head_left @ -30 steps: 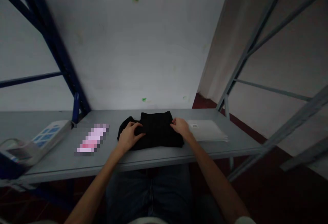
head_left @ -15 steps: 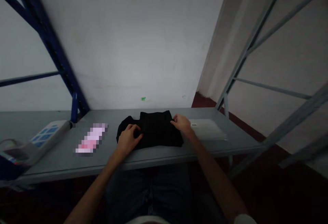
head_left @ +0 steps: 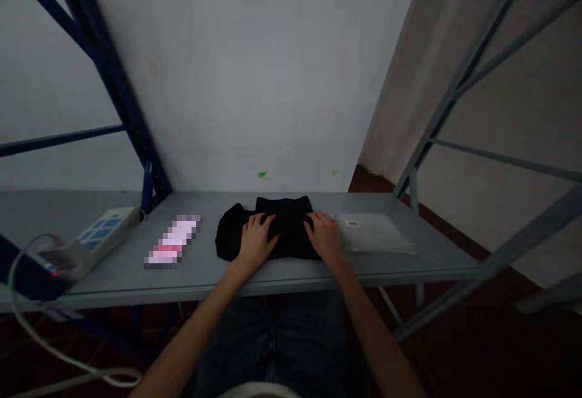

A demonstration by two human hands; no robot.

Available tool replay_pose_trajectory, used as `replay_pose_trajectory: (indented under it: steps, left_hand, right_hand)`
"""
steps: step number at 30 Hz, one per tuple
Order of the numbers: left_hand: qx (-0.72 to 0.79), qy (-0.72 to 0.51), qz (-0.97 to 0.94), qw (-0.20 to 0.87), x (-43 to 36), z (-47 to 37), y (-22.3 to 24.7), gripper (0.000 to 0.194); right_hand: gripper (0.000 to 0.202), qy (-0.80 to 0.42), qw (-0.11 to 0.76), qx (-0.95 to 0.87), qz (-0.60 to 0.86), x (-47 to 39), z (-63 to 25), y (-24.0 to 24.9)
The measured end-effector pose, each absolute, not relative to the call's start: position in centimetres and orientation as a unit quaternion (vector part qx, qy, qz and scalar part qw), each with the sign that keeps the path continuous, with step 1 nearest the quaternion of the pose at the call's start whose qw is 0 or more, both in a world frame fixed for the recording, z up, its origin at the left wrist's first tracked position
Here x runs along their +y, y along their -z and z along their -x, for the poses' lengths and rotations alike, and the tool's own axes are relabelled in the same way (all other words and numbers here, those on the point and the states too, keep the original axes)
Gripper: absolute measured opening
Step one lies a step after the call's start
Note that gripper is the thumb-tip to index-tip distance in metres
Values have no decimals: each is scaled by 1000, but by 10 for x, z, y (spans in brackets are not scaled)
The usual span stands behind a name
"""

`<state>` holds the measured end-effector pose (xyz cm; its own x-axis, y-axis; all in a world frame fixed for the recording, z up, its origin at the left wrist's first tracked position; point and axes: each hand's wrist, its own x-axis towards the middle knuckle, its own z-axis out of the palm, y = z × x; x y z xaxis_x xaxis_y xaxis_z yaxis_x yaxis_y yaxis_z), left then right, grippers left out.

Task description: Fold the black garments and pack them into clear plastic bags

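Observation:
A black cloth (head_left: 288, 219), folded over on itself, lies on the grey shelf table (head_left: 204, 286) in front of me. My left hand (head_left: 258, 239) rests on the cloth left of its middle, fingers apart and pointing away from me. On the right part of the cloth lies my right hand (head_left: 325, 235), its fingers also spread, with nothing gripped. Just right of that hand is a flat, clear plastic bag (head_left: 377, 234) with a small white label.
At the left are a pixelated phone-like item (head_left: 175, 241) and a white power strip (head_left: 107, 228) with blue sockets. A pale cable (head_left: 40, 340) hangs at the lower left. Blue and grey metal uprights frame both sides, with a white wall behind.
My left hand has moved right onto the cloth's middle part. My right hand has let go of the cloth's right edge and now lies flatter on it. The view has shifted slightly left.

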<state>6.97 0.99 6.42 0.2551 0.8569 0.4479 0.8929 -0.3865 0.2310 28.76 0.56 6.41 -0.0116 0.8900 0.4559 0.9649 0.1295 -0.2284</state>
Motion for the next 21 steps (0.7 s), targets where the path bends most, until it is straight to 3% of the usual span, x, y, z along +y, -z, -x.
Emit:
replay_pose_trajectory:
  steps: [5, 14, 21]
  left_hand:
    - [-577, 307, 757, -10, 14, -67, -62, 48]
    - [-609, 491, 615, -99, 10, -47, -59, 36]
    - [-671, 538, 455, -228, 25, 3, -72, 76]
  right_hand:
    - [37, 31, 183, -721, 667, 14, -293, -48]
    - [45, 40, 188, -731, 655, 10, -297, -37]
    - [46, 36, 235, -755, 610, 7, -313, -30]
